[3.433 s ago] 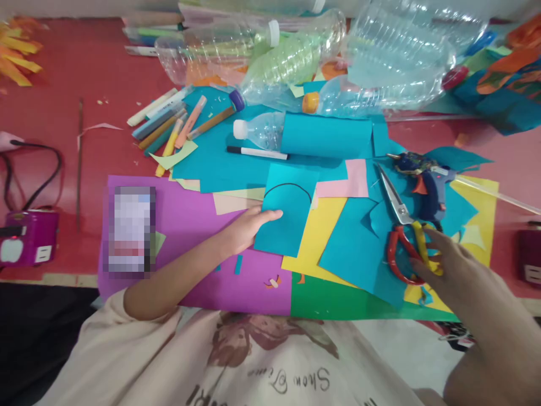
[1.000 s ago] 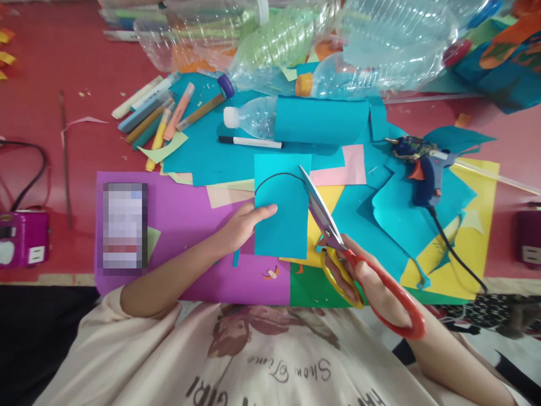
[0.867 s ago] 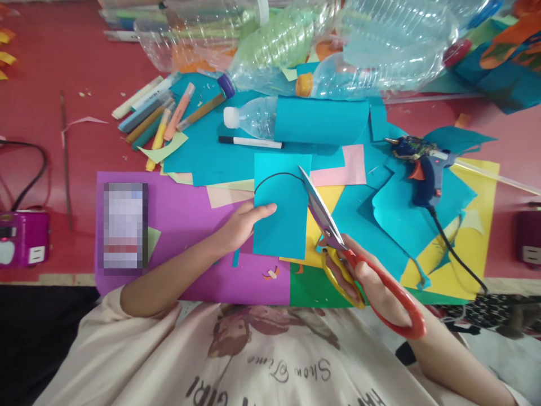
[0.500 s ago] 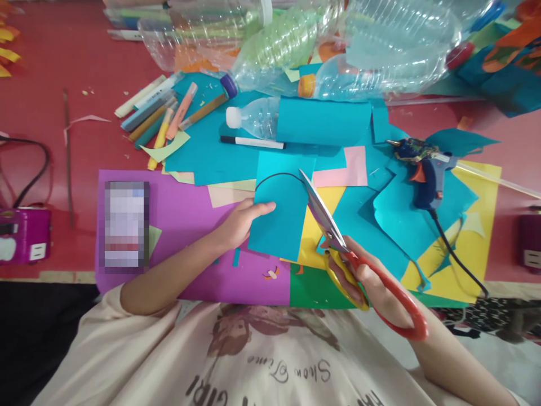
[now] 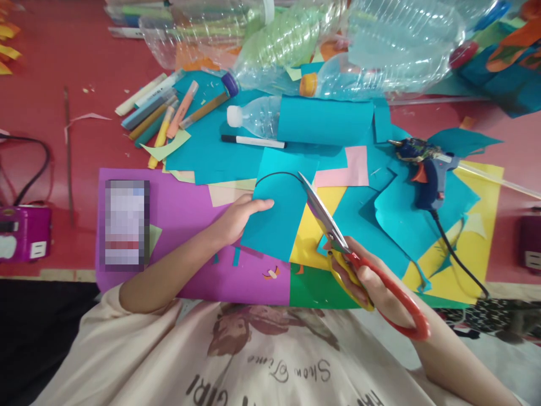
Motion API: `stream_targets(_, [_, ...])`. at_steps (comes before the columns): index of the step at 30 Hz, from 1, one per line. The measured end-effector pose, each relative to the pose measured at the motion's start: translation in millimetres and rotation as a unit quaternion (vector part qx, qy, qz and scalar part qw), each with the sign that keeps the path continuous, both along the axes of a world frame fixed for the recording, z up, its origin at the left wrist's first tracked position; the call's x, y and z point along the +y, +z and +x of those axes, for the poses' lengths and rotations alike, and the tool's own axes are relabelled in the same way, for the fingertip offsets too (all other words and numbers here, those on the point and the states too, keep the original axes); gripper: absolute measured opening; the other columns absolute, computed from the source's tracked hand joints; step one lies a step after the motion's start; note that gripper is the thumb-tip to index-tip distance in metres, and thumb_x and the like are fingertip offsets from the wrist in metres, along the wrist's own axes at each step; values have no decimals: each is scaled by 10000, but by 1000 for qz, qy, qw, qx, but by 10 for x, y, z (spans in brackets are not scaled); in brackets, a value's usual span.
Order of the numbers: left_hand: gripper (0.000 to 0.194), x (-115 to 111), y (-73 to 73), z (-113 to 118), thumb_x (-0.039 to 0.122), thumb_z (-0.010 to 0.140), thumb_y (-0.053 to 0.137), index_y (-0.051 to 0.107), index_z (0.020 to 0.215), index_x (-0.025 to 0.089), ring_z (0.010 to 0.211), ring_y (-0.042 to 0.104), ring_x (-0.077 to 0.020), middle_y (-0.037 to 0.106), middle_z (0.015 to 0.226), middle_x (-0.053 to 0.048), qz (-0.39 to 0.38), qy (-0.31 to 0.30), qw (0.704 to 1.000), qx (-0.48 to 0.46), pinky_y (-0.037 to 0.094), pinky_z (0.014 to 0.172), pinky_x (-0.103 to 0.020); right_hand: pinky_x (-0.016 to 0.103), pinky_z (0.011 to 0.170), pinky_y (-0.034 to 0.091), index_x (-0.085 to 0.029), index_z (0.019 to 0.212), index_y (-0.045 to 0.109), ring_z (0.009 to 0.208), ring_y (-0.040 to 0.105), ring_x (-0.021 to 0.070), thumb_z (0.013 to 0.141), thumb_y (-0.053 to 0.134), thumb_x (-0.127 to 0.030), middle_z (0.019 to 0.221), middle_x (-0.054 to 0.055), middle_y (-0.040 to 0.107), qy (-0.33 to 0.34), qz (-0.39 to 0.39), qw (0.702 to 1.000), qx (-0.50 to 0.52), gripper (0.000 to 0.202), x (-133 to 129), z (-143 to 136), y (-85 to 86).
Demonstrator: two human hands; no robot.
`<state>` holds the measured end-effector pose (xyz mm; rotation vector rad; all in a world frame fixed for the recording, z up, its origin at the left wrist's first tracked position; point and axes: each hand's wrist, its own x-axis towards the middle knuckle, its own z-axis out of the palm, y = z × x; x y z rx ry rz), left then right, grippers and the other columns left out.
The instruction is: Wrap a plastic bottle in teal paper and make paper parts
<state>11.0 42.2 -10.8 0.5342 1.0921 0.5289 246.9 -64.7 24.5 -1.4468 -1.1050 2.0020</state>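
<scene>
1. A red surface point(image 5: 38, 113) spreads across the view, strewn with craft materials.
2. On it, near the person, lies a large purple sheet point(image 5: 181, 194), with green and yellow paper to its right.
3. Clear plastic bottles point(image 5: 397, 45) lie heaped along the far side.
4. One small bottle point(image 5: 325, 121), white-capped and lying on its side, is wrapped in blue paper.
5. Nearer the person, at the middle, is a blue card point(image 5: 274, 211): plain, straight-edged, roughly rectangular and set at a slant, its top leaning right. It looks paler towards the top. The left hand point(image 5: 240, 217) has its grip clamped on the card's left side, thumb on top.
6. Long scissors point(image 5: 338, 239) point up and left, with silver blades, one red handle loop and one yellow. The right hand point(image 5: 372, 282) has its grip closed around the handles. The blades look nearly together, the tip showing over the card; I cannot tell whether paper sits between them.
7. A dark blue glue gun point(image 5: 431, 183) with an orange trigger lies to the right.
8. A phone point(image 5: 125, 223), its screen blurred out, rests on the purple sheet.
9. A thin black line point(image 5: 281, 172) arches across the card's upper part, its right end by the scissor tip.
</scene>
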Motion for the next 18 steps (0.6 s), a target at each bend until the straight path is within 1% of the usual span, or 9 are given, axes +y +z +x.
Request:
stream_targets(2, [353, 11, 3, -4, 370, 567, 778, 717, 846, 163, 870, 703, -282, 757, 825, -56, -2, -2, 1000, -3, 543, 817, -392, 225, 358, 167, -224, 1106, 500, 397, 208, 57, 798, 456, -737, 521, -94, 340, -2, 1, 1000, 3, 600, -13, 15, -10])
stream_targets(4, [370, 24, 23, -6, 391, 568, 781, 716, 853, 164, 913, 697, -290, 759, 866, -66, -16, -10, 1000, -15, 542, 827, -390, 222, 354, 172, -229, 1126, 494, 391, 218, 54, 805, 457, -726, 534, -91, 357, -11, -2, 1000, 20, 592, -28, 19, -40])
stream_targets(6, [417, 34, 56, -8, 459, 556, 783, 710, 845, 168, 953, 688, -304, 758, 894, -74, -32, -19, 998, -44, 545, 809, -386, 220, 343, 184, -239, 1154, 484, 378, 239, 51, 817, 452, -710, 569, -82, 395, -36, -1, 998, 45, 580, -35, -2, -85])
stream_targets(9, [492, 16, 104, 0, 593, 573, 744, 701, 855, 191, 1027, 664, -310, 752, 902, -69, -27, -10, 995, -93, 542, 782, -354, 213, 321, 235, -251, 1143, 485, 356, 277, 44, 833, 410, -710, 623, -72, 429, -96, 7, 993, 75, 558, -13, -103, -154])
stream_targets(11, [579, -27, 116, 20, 703, 610, 667, 698, 915, 212, 1095, 635, -307, 746, 935, -69, -5, 5, 993, -118, 536, 793, -340, 205, 300, 258, -247, 1109, 491, 335, 286, 36, 813, 379, -751, 637, -73, 429, -143, 15, 986, 87, 594, 22, -218, -182])
stream_targets(12, [647, -55, 111, 34, 762, 604, 626, 694, 951, 220, 1125, 619, -308, 741, 967, -72, 10, 10, 992, -129, 534, 804, -343, 200, 287, 263, -244, 1098, 491, 326, 287, 31, 796, 368, -775, 646, -73, 432, -167, 19, 982, 91, 623, 40, -283, -190])
stream_targets(14, [765, -115, 78, 61, 838, 509, 619, 692, 958, 223, 1128, 615, -319, 737, 990, -78, 58, 15, 989, -137, 537, 802, -349, 192, 274, 279, -234, 1071, 499, 322, 299, 26, 778, 358, -799, 661, -68, 440, -207, 33, 973, 95, 652, 68, -417, -200])
stream_targets(17, [792, -181, -17, 70, 802, 367, 726, 698, 867, 187, 1064, 640, -347, 739, 934, -98, 113, 21, 989, -92, 539, 821, -383, 189, 271, 298, -233, 1046, 503, 320, 303, 24, 796, 359, -782, 655, -70, 439, -224, 57, 966, 112, 620, 64, -575, -217])
stream_targets(18, [747, -190, -52, 63, 772, 390, 748, 698, 839, 177, 1045, 647, -350, 738, 915, -106, 118, 37, 991, -58, 539, 827, -396, 190, 275, 303, -237, 1043, 501, 320, 303, 25, 806, 366, -769, 654, -71, 437, -219, 64, 966, 120, 598, 51, -606, -227])
